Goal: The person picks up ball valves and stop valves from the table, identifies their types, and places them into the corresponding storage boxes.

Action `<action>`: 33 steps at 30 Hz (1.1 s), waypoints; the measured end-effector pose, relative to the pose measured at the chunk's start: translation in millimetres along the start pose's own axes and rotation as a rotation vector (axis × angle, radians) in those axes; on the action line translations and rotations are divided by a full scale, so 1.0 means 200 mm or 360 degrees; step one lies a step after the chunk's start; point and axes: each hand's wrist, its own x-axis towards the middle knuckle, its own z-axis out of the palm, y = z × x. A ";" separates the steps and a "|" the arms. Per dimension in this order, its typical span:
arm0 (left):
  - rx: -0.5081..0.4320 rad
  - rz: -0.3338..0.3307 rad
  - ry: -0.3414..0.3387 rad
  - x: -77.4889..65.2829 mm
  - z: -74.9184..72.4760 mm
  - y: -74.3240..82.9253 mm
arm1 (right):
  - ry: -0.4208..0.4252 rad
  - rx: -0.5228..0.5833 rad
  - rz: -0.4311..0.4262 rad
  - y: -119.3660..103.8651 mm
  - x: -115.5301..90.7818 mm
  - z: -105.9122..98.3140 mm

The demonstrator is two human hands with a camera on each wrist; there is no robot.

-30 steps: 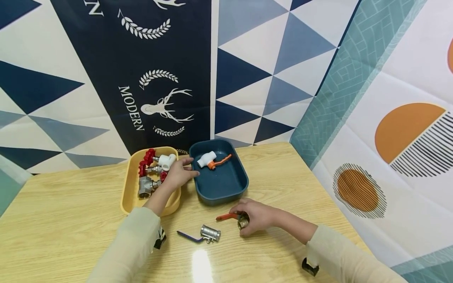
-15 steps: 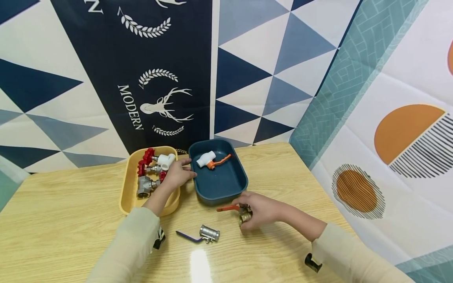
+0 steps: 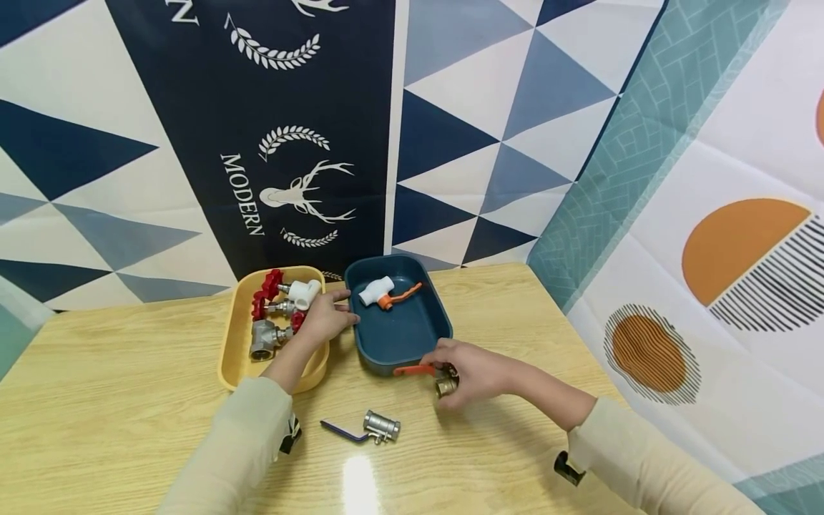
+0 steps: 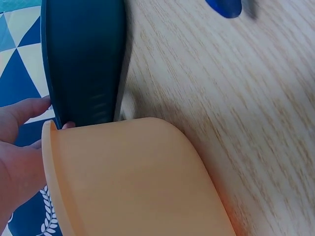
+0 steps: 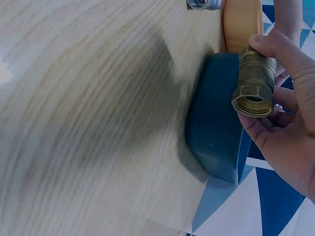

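Note:
My right hand [image 3: 476, 370] grips a brass ball valve [image 5: 256, 81] with a red lever [image 3: 415, 370], just off the near right corner of the dark blue tray [image 3: 402, 336]. Its threaded end shows in the right wrist view. My left hand [image 3: 325, 318] pinches the blue tray's left rim, thumb over the edge, one fingertip [image 4: 69, 125] visible between the two trays. A white plastic valve with an orange lever [image 3: 380, 292] lies inside the blue tray. On the table in front is a silver ball valve [image 3: 382, 425] with a blue lever.
The yellow tray [image 3: 233, 350] stands left of the blue one, under my left forearm. It holds several valves with red round handles [image 3: 272, 282]. A patterned backdrop [image 3: 450, 143] rises behind the table [image 3: 129, 400].
My right hand has raised the brass valve and carried it away from me, closer to the blue tray. The left hand keeps its place at the rim. The head view has shifted slightly.

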 end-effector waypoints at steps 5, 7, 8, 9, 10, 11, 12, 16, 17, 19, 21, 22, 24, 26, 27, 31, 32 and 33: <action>-0.0004 -0.0030 -0.0008 0.00 0.00 0.00 | 0.0024 -0.0030 -0.0032 -0.01 0.02 -0.02; -0.0009 -0.0037 -0.0006 -0.01 0.00 0.01 | 0.0037 -0.0036 -0.0044 0.00 0.02 -0.03; -0.0014 -0.0037 -0.0005 -0.01 0.00 0.01 | 0.0042 -0.0036 -0.0045 0.00 0.03 -0.03; -0.0014 -0.0036 -0.0004 -0.01 0.00 0.02 | 0.0048 -0.0039 -0.0047 0.00 0.03 -0.04; -0.0016 -0.0036 -0.0002 -0.01 0.00 0.02 | 0.0053 -0.0043 -0.0048 0.00 0.03 -0.04; -0.0018 -0.0036 -0.0002 -0.02 0.00 0.02 | 0.0058 -0.0045 -0.0051 0.00 0.03 -0.04; -0.0018 -0.0035 -0.0002 -0.02 0.00 0.02 | 0.0063 -0.0046 -0.0054 0.00 0.04 -0.04; -0.0019 -0.0035 0.0000 -0.02 0.00 0.02 | 0.0078 -0.0073 -0.0081 0.00 0.05 -0.06; -0.0022 -0.0035 0.0001 -0.02 0.00 0.02 | 0.0083 -0.0082 -0.0096 0.00 0.05 -0.06; -0.0024 -0.0036 0.0005 -0.02 0.00 0.01 | 0.0091 -0.0100 -0.0113 0.01 0.06 -0.07; -0.0021 -0.0035 0.0007 -0.01 0.00 0.01 | 0.0094 -0.0107 -0.0126 0.01 0.07 -0.07; -0.0022 -0.0032 0.0008 -0.01 0.00 0.01 | 0.0093 -0.0110 -0.0129 0.01 0.07 -0.08; -0.0022 -0.0032 0.0011 -0.01 0.00 0.01 | 0.0089 -0.0111 -0.0127 0.01 0.08 -0.08; -0.0022 -0.0033 0.0014 -0.01 0.00 0.01 | 0.0086 -0.0105 -0.0129 0.01 0.09 -0.09; -0.0022 -0.0033 0.0016 -0.01 0.00 0.01 | 0.0086 -0.0108 -0.0131 0.00 0.09 -0.09; -0.0018 -0.0032 0.0018 -0.01 0.00 0.02 | 0.0084 -0.0122 -0.0133 0.00 0.11 -0.10; -0.0018 -0.0032 0.0020 -0.01 0.00 0.02 | 0.0085 -0.0128 -0.0133 0.00 0.11 -0.11; -0.0014 -0.0031 0.0022 -0.01 0.00 0.02 | 0.0084 -0.0136 -0.0131 0.00 0.12 -0.11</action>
